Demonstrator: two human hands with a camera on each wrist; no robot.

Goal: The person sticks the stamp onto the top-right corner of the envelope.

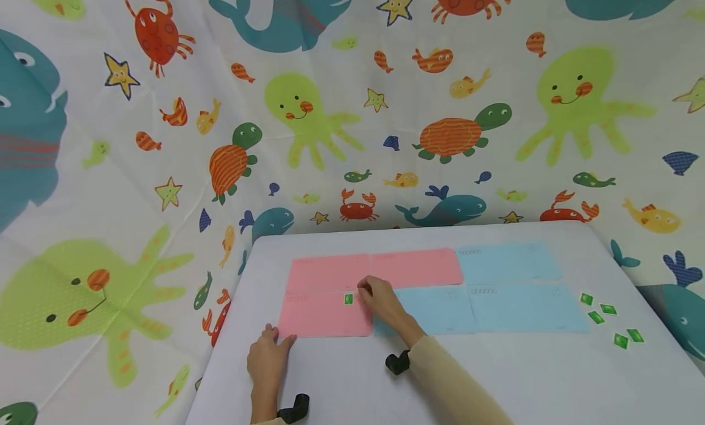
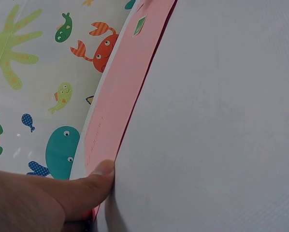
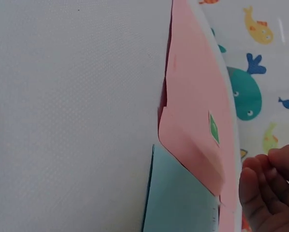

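Near the front left of the table lies a pink envelope (image 1: 319, 318) with a small green stamp (image 1: 349, 299) at its upper right. My left hand (image 1: 268, 357) rests at the envelope's lower left corner. In the left wrist view the thumb (image 2: 102, 171) lies extended at the front edge. My right hand (image 1: 381, 299) hovers by the envelope's right end, beside the stamp. Its fingertips are curled in together in the right wrist view, with nothing showing between them. There, the pink envelope's right end (image 3: 202, 162) bows up over a blue envelope (image 3: 183, 193).
Behind lie two more pink envelopes (image 1: 327, 273) in a row with a blue envelope (image 1: 507, 263). Other blue envelopes (image 1: 529, 308) line the front right. Several loose green stamps (image 1: 596, 318) are scattered at the table's right. A sea-animal cloth (image 1: 385, 186) hangs behind the table.
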